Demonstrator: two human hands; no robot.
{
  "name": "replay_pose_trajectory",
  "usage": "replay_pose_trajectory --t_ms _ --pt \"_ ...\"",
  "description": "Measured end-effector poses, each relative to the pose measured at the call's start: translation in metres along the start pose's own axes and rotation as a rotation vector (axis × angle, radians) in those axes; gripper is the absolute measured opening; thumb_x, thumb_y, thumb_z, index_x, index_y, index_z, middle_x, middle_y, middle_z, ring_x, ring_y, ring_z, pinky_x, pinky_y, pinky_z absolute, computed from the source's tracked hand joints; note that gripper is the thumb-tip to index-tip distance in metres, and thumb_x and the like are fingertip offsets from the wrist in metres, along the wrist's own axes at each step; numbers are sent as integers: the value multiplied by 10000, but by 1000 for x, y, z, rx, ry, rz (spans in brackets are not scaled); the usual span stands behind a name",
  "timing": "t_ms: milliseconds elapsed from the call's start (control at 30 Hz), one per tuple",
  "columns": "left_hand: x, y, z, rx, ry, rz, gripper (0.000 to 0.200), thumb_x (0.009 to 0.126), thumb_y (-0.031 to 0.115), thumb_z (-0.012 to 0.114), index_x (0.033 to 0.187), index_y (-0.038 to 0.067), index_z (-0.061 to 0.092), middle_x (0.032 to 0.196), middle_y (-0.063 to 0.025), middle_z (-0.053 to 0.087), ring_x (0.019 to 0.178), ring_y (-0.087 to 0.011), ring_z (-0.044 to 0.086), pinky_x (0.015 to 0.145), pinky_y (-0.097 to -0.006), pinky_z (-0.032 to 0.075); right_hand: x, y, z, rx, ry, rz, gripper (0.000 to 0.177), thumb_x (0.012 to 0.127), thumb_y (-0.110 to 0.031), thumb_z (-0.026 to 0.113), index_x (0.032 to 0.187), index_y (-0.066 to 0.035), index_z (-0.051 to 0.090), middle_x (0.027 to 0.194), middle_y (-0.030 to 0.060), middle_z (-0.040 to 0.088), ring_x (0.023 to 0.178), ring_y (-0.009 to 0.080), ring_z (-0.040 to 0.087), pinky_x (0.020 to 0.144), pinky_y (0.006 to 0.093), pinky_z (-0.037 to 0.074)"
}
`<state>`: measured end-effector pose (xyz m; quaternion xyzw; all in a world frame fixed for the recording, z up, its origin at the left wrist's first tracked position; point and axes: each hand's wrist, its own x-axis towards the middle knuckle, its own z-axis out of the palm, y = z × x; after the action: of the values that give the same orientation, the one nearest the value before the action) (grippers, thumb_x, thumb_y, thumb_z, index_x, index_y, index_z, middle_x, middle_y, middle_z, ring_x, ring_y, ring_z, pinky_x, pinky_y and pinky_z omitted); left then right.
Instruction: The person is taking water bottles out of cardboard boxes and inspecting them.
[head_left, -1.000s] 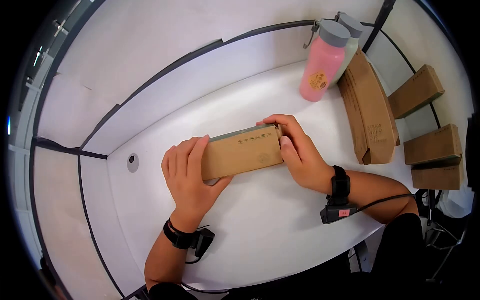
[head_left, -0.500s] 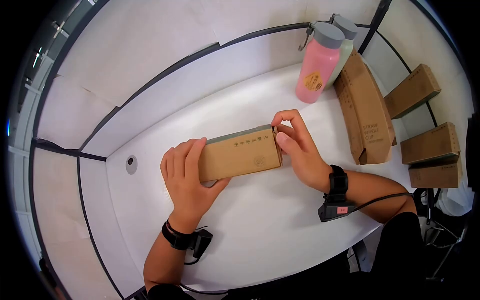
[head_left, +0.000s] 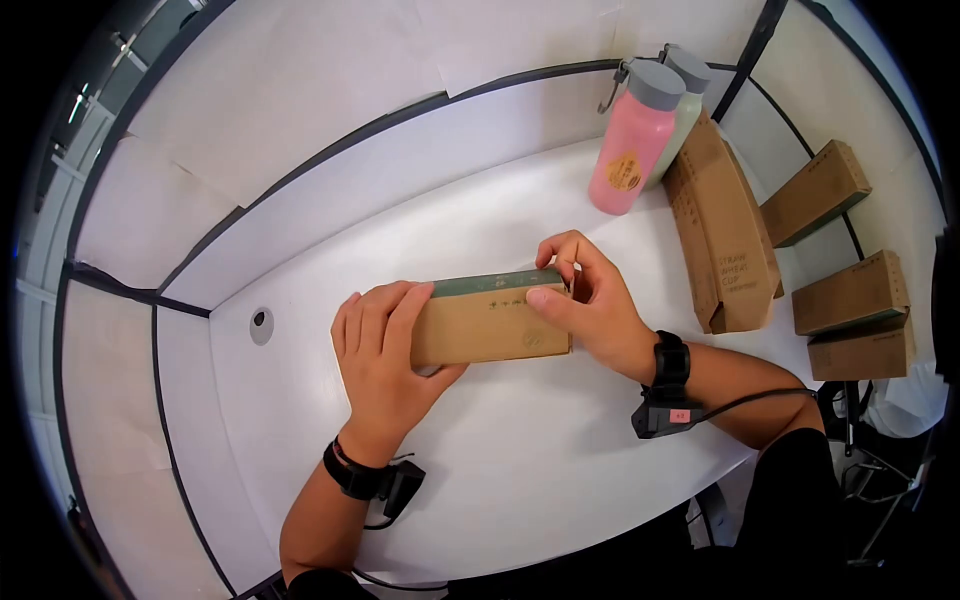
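A brown cardboard box (head_left: 485, 335) with a dark green top strip and dark printed characters is held level over the white table. My left hand (head_left: 385, 330) is closed round its left end, fingers over the top and thumb beneath. My right hand (head_left: 590, 300) grips the upper right corner, its thumb pressed on the front face and its bent fingers at the top edge. The right end of the box is partly hidden by that hand, so its flap cannot be made out well.
A pink bottle (head_left: 632, 145) with a grey lid stands at the back right, a pale green bottle (head_left: 685, 120) behind it. Beside them lies a long cardboard box (head_left: 715, 215). Several smaller boxes (head_left: 850, 292) are at the far right. White panels (head_left: 400, 170) enclose the table (head_left: 540, 450).
My right thumb has shifted from the box's end onto its front face. The box has tipped so that more of its green top shows, and it has moved slightly right.
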<state>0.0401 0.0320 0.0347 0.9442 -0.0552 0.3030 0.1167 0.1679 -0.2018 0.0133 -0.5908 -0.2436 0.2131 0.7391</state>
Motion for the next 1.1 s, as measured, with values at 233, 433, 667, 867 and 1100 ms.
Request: replay_pose_trajectory --t_ms 233,433,667,867,1100 --pt "0 0 -1 -31 -14 -17 823 621 228 982 1358 109 635 1329 -82 655 1237 -321 600 1168 -558 390 -1 0 -3 -1 0 23 397 981 -188 804 966 -138 409 1274 53 493 873 63 511 757 264 498" --pt "0 1 -2 -13 18 -9 817 625 236 977 1361 119 643 1302 -57 671 1191 -271 632 1145 -525 393 0 -1 0 44 -1 36 407 973 -183 815 984 -139 411 1273 52 498 903 84 544 736 275 516" --pt "-2 0 1 -37 4 -31 867 624 222 987 1401 105 620 1345 -78 651 1253 -305 602 1182 -563 368 2 -1 -4 4 -19 31 410 966 -190 828 965 -136 421 1280 58 514 895 82 537 762 273 507" --pt "-4 -2 1 -33 -19 -44 865 639 229 983 1414 113 616 1353 -71 645 1276 -294 598 1207 -561 333 1 -4 -6 -48 -42 23 402 974 -178 818 944 -125 420 1287 63 528 874 72 527 779 275 507" --pt "-1 4 2 12 33 -107 781 678 255 966 1388 172 650 1334 -13 644 1333 -261 571 1243 -561 231 -2 -8 6 27 12 11 395 979 -170 811 960 -117 420 1306 61 526 879 70 533 791 280 513"
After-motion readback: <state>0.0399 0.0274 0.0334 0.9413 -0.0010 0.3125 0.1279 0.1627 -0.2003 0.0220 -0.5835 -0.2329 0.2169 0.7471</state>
